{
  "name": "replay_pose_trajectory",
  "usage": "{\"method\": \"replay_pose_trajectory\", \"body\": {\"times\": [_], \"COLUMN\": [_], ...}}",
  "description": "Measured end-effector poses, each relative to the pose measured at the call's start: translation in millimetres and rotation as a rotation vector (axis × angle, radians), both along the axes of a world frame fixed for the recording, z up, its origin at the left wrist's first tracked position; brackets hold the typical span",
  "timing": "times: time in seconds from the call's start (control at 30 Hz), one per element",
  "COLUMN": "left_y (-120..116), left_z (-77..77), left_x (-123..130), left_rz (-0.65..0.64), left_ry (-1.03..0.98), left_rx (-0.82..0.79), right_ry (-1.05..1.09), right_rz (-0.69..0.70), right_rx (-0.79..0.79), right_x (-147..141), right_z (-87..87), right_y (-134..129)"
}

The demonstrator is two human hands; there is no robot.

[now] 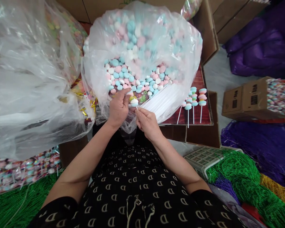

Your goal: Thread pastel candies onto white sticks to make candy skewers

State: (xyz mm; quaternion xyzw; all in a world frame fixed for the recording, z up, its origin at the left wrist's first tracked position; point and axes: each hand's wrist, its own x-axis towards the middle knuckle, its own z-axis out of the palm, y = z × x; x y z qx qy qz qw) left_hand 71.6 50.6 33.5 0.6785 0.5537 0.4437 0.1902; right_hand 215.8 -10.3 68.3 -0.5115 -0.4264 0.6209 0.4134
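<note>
Fingers of the left hand (118,107) pinch pastel beads (134,103) just above the right hand (147,123), whose fingers grip the white stick (136,108); best keep it straight, pressing gently through each bead's middle.

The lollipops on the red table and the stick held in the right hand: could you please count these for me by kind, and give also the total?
Lollipops on the red table, partly overlapping: 4
Stick in the fingers of the right hand: 1
Total: 5
</note>
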Motion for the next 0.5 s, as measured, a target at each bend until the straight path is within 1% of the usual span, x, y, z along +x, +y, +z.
{"method": "replay_pose_trajectory", "body": {"times": [0.17, 0.33, 0.43, 0.5], "left_y": [-3.1, -4.6, -2.8, 0.2], "left_z": [1.2, 5.2, 9.0, 11.3], "left_x": [0.0, 3.4, 7.7, 10.7], "left_rz": [-0.056, -0.138, -0.174, -0.171], "left_ry": [-0.028, -0.167, -0.295, -0.477], "left_rx": [0.016, 0.077, -0.003, -0.107], "right_ry": [0.029, 0.045, 0.081, 0.096], "right_rz": [-0.007, 0.022, 0.002, -0.003], "right_rx": [0.017, 0.021, 0.012, 0.005], "right_x": [1.4, -3.6, -1.8, 2.5], "right_z": [0.1, -7.7, -8.4, -5.4], "right_y": [3.2, 5.5, 7.6, 9.9]}}
